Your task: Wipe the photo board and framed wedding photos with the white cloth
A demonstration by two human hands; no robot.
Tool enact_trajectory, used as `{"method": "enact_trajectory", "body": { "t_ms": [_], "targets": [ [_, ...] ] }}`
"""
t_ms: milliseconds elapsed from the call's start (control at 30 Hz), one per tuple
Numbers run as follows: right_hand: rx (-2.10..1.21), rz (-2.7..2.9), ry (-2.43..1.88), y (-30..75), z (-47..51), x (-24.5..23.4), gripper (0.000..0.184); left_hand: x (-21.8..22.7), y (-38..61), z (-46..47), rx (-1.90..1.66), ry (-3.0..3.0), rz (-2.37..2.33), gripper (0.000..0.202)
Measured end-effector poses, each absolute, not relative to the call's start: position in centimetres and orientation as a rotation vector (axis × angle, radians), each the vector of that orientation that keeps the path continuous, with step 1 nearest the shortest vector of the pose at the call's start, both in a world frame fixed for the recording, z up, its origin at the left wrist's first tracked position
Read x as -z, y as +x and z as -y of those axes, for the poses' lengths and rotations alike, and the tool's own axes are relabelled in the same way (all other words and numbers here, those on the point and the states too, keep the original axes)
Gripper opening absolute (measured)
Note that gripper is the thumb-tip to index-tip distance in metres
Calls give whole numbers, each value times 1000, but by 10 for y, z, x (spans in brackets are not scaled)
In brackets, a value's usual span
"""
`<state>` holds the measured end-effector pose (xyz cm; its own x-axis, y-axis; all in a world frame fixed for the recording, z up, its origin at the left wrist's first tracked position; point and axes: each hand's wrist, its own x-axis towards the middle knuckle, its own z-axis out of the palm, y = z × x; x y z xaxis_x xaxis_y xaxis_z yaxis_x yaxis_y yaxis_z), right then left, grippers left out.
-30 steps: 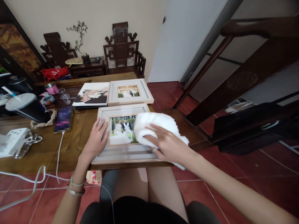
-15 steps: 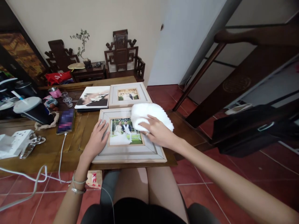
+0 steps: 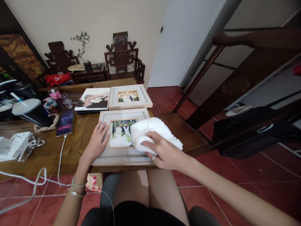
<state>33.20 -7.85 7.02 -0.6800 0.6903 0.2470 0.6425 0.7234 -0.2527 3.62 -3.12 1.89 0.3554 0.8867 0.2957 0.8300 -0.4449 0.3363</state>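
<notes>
A picture frame (image 3: 127,158) with a pale mat and a photo of two people lies flat at the front edge of the wooden table. My left hand (image 3: 98,139) rests with fingers stretched along the frame's left side. In my right hand (image 3: 162,152) is a bunched fluffy white cloth (image 3: 152,127), gripped between thumb and fingers. The cloth lies over the frame's right part and hides the right side of the photo. Behind it are a second picture frame (image 3: 113,102) and a photo album (image 3: 92,99), side by side.
To the left are a phone (image 3: 65,124) on a white cable, a power strip (image 3: 14,146), a lidded black cup (image 3: 31,111) and a pink cup (image 3: 54,94). A wooden chair (image 3: 235,84) stands close on the right. A paper packet (image 3: 94,182) is below the table edge.
My right hand has moved the white cloth toward me, down the frame's right side, uncovering its upper right corner and covering more of the lower right. My left hand stays in place.
</notes>
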Motion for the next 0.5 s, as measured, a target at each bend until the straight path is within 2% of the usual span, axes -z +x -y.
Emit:
{"method": "enact_trajectory", "body": {
  "t_ms": [100,267,500],
  "targets": [
    [-186,2630,-1126,328,56,-77,14,-19,36,31,-668,2477,-1578,47],
    [-101,2600,-1244,324,9,-77,25,-21,38,32,-630,2458,-1587,49],
    [116,2689,-1111,321,13,-58,22,-22,38,33,-634,2463,-1600,48]
  ]
}}
